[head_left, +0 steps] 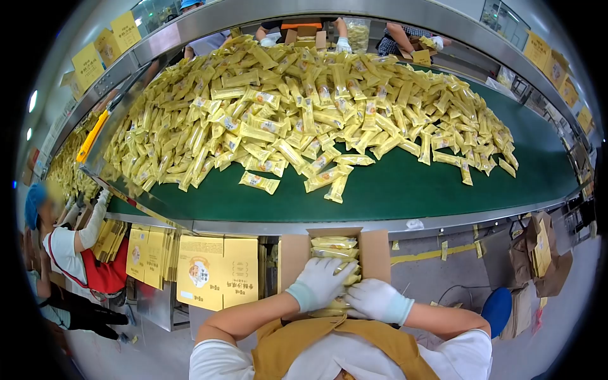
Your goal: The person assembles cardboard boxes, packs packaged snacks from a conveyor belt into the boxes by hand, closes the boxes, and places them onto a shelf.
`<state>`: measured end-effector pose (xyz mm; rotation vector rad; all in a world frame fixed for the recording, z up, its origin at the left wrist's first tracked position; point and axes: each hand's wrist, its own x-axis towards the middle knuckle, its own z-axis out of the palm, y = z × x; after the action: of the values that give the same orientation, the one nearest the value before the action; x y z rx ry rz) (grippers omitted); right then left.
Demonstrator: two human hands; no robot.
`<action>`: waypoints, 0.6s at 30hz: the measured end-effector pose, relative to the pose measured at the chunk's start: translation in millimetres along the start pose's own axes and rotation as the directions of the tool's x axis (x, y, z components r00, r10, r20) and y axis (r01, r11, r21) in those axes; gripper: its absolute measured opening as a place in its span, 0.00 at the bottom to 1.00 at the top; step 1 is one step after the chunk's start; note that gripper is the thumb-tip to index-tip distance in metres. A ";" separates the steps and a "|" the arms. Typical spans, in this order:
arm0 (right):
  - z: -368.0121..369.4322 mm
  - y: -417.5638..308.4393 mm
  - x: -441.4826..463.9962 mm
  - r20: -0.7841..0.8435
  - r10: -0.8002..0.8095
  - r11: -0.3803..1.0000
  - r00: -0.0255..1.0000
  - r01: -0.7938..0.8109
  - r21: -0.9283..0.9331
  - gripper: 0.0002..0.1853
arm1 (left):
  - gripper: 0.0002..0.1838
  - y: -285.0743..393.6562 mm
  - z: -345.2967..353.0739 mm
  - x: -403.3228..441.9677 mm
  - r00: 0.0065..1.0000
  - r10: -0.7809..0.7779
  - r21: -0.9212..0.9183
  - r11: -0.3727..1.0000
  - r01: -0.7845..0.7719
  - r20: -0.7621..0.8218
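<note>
Several yellow snack packets (pixel 334 242) lie in the carton (pixel 375 255) near you, your gloved left hand (pixel 320 282) and right hand (pixel 379 301) over them; I can't tell if either grips. A packet heap (pixel 297 95) lies on the far bench (pixel 253 206).

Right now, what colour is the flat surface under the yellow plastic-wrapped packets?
The flat surface is dark green; head view.

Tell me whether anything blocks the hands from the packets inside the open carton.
Nothing visible does. The left hand and right hand reach over the packets and appear to touch them; the carton has its side flaps spread outward, clear of both.
</note>
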<state>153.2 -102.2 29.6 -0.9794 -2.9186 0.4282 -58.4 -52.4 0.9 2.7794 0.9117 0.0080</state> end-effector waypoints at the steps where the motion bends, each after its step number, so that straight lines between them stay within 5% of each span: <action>1: -32.1 -1.8 4.1 0.216 0.105 0.994 0.971 -0.099 -0.037 0.15 | 0.44 4.2 -3.4 -5.9 1.000 -0.004 -0.068 0.998 0.004 0.006; 2: -48.2 -2.4 6.2 0.418 0.208 0.978 0.884 -0.186 -0.094 0.13 | 0.49 7.6 -3.9 -10.0 1.000 -0.007 -0.136 0.991 0.009 0.013; 3: -35.4 10.5 -9.4 -0.014 0.231 0.971 0.973 -0.232 -0.064 0.12 | 0.53 9.8 1.1 -11.1 1.000 0.000 -0.061 0.998 0.002 0.027; 5: -31.7 36.0 1.9 -0.535 0.276 0.948 0.799 -0.319 0.014 0.15 | 0.61 15.3 11.5 -10.9 0.998 0.011 0.088 0.996 -0.016 0.058; 7: -24.0 61.2 27.4 -0.685 0.292 0.930 0.667 -0.367 0.039 0.19 | 0.64 19.7 8.5 -8.0 0.993 -0.038 0.068 0.997 0.030 0.111; 9: -11.0 81.3 54.2 -0.587 0.448 0.872 0.675 -0.475 0.119 0.22 | 0.64 16.6 7.9 -7.4 0.993 -0.052 0.081 0.996 0.044 0.109; 11: 3.4 93.2 71.9 -0.152 0.687 0.726 0.710 -0.667 0.167 0.27 | 0.64 16.3 9.2 -9.3 0.995 -0.049 0.077 0.996 0.042 0.089; 14: -0.3 106.5 78.7 0.109 0.717 0.662 0.688 -0.722 0.204 0.26 | 0.60 15.0 4.4 -13.1 0.997 -0.013 0.031 0.999 0.011 0.073; 18: 13.8 86.7 49.8 -0.311 0.549 0.832 0.776 -0.473 0.289 0.12 | 0.46 8.3 -16.5 -32.5 0.975 0.066 -0.264 0.957 -0.121 -0.211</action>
<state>162.6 -9.7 -9.8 -1.6192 -2.1829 0.4601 -81.0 -74.6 20.7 2.5878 0.7534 0.4059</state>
